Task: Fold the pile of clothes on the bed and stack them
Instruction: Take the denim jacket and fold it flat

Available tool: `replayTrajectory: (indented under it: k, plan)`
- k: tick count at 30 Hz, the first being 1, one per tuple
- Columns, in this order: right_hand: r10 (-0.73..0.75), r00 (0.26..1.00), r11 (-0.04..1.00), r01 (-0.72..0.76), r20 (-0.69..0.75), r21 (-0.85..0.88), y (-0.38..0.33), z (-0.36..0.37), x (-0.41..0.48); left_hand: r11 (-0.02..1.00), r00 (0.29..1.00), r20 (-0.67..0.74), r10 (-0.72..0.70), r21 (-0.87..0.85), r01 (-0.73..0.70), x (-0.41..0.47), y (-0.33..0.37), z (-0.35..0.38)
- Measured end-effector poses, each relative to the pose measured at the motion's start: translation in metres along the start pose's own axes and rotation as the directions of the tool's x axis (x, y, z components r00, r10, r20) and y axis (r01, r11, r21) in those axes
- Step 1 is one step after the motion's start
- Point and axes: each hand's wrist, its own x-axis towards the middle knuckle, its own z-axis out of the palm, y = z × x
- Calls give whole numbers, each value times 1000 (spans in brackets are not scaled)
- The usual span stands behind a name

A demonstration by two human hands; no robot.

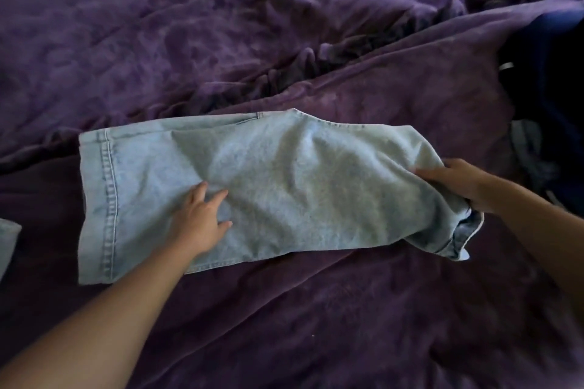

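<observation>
Left hand (pixel 202 218) at 7 o'clock lies flat and released on one pair of light denim jeans (pixel 284 186), likely pinning them for the fold. Right hand (pixel 455 183) at 3 o'clock has its grip clenched on the bunched end. Jeans lie mid purple bed (pixel 316 325); one dark clothes pile (pixel 550 98) at 2 o'clock.

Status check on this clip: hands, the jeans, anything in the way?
Left hand flat, open on the light denim jeans. Right hand grip shut on their bunched right end. Jeans lie across the purple bedspread, partly folded. Dark clothes pile far right, not obstructing.
</observation>
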Motion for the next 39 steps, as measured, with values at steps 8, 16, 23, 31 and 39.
replayTrajectory:
  k: [8,16,23,31,39]
  plan:
    - [22,989,979,-51,143,198,-63,11,-60,995,983,161,83,-69,-73,-1,-14,-29]
    - [-45,996,957,20,80,290,-158,147,-54,899,995,-31,92,-427,-96,-45,-21,-37]
    - [-105,986,975,127,-128,184,-131,181,-25,886,950,-179,257,-348,-306,-83,26,-17]
    - [22,990,963,16,-136,271,-70,150,-6,494,989,136,66,-865,86,-47,62,-4]
    - [-360,889,870,430,-283,242,-102,167,-76,505,962,244,126,-850,150,-47,23,-14]
